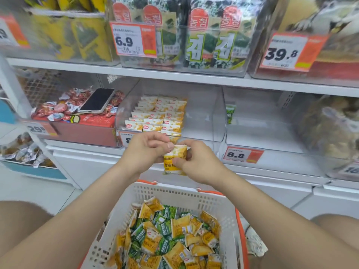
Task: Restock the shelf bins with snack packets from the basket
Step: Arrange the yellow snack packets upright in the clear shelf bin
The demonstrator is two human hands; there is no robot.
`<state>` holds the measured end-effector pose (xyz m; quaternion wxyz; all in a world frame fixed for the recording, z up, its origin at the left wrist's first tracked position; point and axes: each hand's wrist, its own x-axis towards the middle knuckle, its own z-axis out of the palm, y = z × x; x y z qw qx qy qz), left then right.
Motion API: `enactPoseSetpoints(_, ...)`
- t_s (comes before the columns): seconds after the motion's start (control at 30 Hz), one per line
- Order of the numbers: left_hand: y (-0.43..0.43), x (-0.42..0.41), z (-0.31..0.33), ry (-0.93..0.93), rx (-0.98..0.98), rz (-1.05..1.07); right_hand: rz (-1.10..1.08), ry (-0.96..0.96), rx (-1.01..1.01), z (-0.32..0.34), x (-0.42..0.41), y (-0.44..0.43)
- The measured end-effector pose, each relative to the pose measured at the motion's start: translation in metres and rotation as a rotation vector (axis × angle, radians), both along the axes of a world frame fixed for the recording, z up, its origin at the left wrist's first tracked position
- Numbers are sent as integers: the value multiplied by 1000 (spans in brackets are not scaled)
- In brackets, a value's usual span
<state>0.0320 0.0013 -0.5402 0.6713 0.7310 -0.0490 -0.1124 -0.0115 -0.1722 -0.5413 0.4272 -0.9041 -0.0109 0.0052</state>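
Both hands hold a small stack of yellow snack packets (174,160) in front of the middle shelf. My left hand (144,150) pinches the stack from the left with thumb on top. My right hand (196,161) grips it from the right. Just behind stands a clear bin (204,121) with rows of the same yellow packets (159,115) filling its left part. The clear bin to the right (262,133) holds one green packet (230,113) at its back left. Below my arms, a white basket (180,193) with orange handles holds several loose yellow and green packets (171,235).
A phone (98,100) lies on red wrapped snacks in the left bin (81,131). The upper shelf carries clear bins of seaweed packs (194,35) with price tags. A bin of brownish packs (330,129) stands at the right. My knees flank the basket.
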Motion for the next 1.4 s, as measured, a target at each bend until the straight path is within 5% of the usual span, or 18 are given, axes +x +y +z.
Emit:
enactPoseSetpoints(0.1, -7, 12, 11, -134, 34, 68, -112, -94, 31, 19, 4, 2)
enactPoseSetpoints(0.2, -7, 38, 16, -472, 456, 105, -287, -302, -39, 38, 15, -3)
enactPoseSetpoints(0.33, -12, 57, 12, -795, 967, -289, -349, -499, -237, 45, 44, -17)
enactPoseSetpoints(0.43, -21, 64, 3, -910, 1225, -492, -348, -360, -402, 40, 75, -23)
enactPoseSetpoints(0.6, -33, 88, 7, -968, 1417, -540, -370, -131, -520, 28, 128, -24)
enactPoseSetpoints(0.93, -25, 113, -1, -802, 1304, -641, -484, 49, -701, -12, 237, -40)
enactPoseSetpoints(1.03, -20, 118, -2, -658, 1086, -665, -527, 4, -597, -24, 249, -48)
enactPoseSetpoints(1.17, -16, 130, -5, -720, 712, -499, -530, -110, -564, -27, 258, -51)
enactPoseSetpoints(1.4, -2, 134, -9, -754, 870, -312, -536, -151, -670, -27, 260, -47)
